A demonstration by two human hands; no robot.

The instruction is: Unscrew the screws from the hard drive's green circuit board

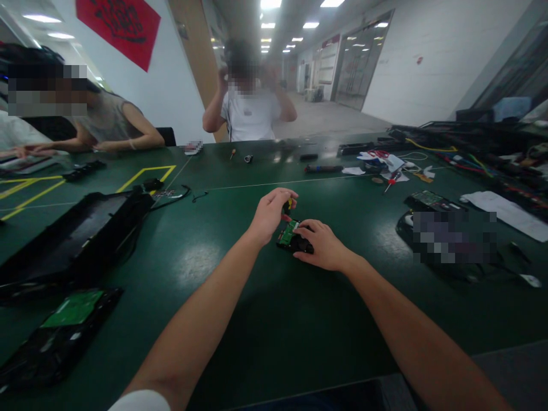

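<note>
In the head view, a small black device with a green circuit board (pixel 289 233) lies on the dark green table at the centre. My right hand (pixel 323 246) grips its right side, thumb at the near edge and fingers over the top. Above the board's far end, my left hand (pixel 272 216) is closed around a yellow-and-black handle, apparently a screwdriver (pixel 290 204). The tool's tip points down at the board, but my fingers hide part of it, so contact is unclear.
At left lie a long black housing (pixel 81 234) and a black part with a green board (pixel 72 311). At right are another board (pixel 432 200), a red screwdriver (pixel 390 181), white paper (pixel 505 211) and wiring. Two people (pixel 250 111) sit across the table and at left.
</note>
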